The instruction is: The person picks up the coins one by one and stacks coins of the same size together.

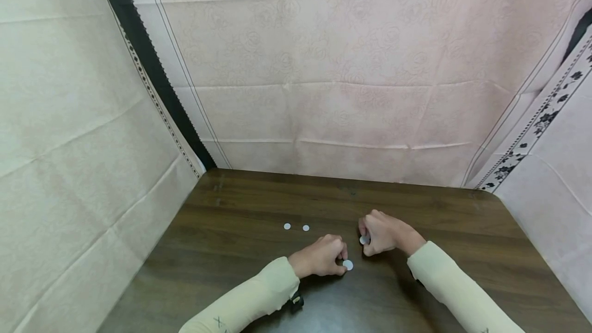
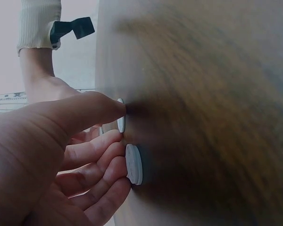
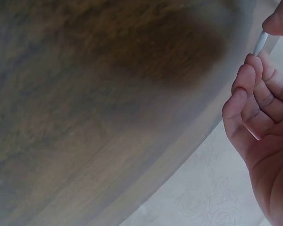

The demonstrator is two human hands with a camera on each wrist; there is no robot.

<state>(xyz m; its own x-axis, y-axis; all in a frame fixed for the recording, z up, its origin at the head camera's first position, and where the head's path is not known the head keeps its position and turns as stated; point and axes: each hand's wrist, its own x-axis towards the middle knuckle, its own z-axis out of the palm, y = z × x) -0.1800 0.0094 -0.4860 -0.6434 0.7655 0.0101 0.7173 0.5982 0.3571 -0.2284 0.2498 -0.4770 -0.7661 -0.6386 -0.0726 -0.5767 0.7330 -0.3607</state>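
My left hand (image 1: 322,257) is low over the brown table, with a small white disc (image 1: 348,265) pinched by its edge between thumb and forefinger. In the left wrist view, a thicker white piece (image 2: 133,164), like two stacked discs, lies against the other fingertips; whether they grip it I cannot tell. To the right and slightly farther away, my right hand (image 1: 381,233) pinches another white disc (image 1: 365,240) between thumb and fingertips. The right wrist view shows that disc (image 3: 260,43) edge-on. Two more white discs, one (image 1: 287,226) left of the other (image 1: 306,228), lie flat beyond my left hand.
The wooden table (image 1: 250,194) has rounded far corners. Pale patterned cloth (image 1: 347,66) hangs behind it, and similar cloth (image 1: 69,143) hangs on the left and right. A small black device (image 1: 297,301) sits under my left cuff.
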